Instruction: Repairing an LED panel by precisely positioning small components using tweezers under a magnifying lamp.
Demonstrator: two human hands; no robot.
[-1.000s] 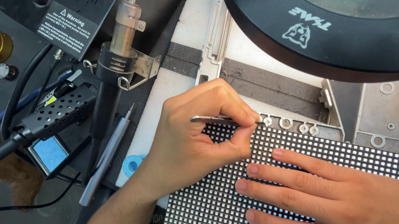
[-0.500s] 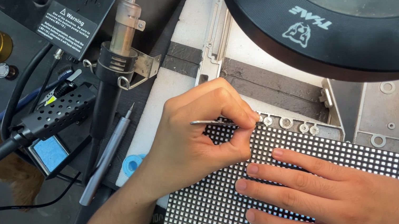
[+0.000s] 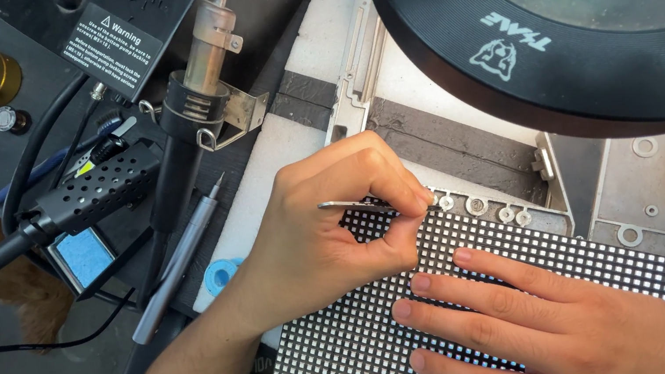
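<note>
- Head view gives me the black round magnifier lamp filling the top right, above the work
- Below it I see the dotted black-and-white grid panel lying flat on the pale bench
- My right hand rests flat on the panel, fingers spread and straight
- My left hand sits at the panel's upper edge, thumb and fingers pinching slim metal tweezers
- Left of it lies a grey pen-shaped tool
</note>
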